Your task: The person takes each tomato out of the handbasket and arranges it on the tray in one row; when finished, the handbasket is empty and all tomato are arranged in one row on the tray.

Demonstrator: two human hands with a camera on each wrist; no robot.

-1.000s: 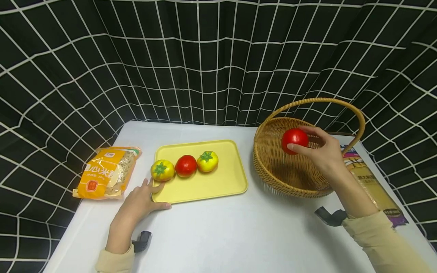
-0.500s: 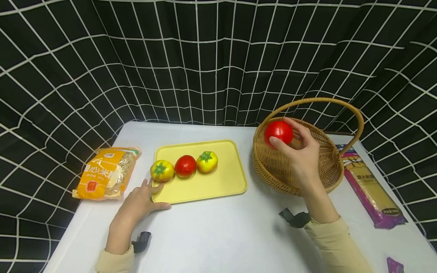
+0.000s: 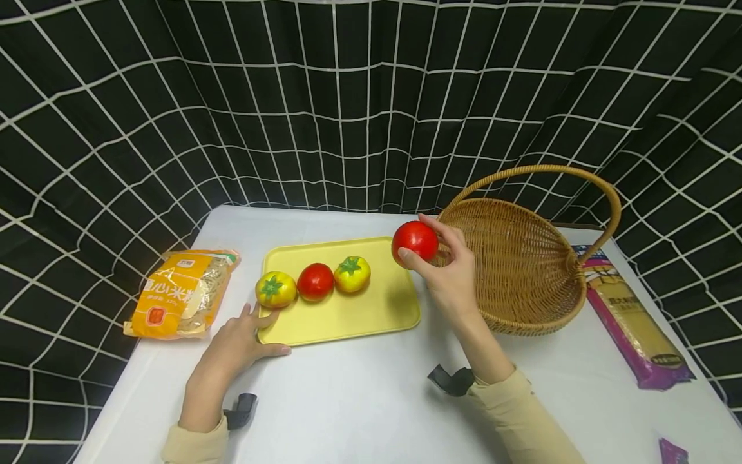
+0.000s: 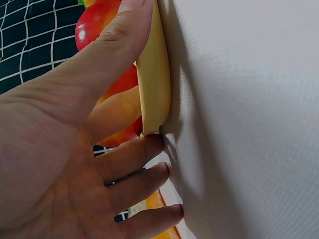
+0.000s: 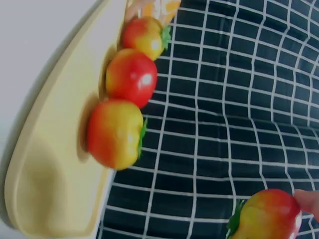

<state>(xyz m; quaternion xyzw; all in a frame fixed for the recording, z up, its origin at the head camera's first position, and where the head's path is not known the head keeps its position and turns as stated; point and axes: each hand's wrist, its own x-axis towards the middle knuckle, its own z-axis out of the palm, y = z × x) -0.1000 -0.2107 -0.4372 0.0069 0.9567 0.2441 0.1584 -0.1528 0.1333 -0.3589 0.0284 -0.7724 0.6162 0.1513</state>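
Observation:
My right hand pinches a red tomato between thumb and fingers, held up between the tray and the basket. The right wrist view catches that tomato, red and yellow with a green leafy top, and one fingertip. A yellow tray carries a row of three tomatoes: a yellow one at the left, a red one and another yellow one. My left hand rests at the tray's near left corner. Its thumb lies along the outer wall; the forefinger reaches over the edge, the others spread beside it.
A wicker basket with a tall handle stands right of the tray. Beyond it lies a purple pasta packet. An orange noodle bag lies at the left, and a purple scrap at the lower right. Black gridded cloth hangs behind.
The right hand has carried the red tomato leftward from over the basket to the tray's right end. The left hand and the tray have stayed put.

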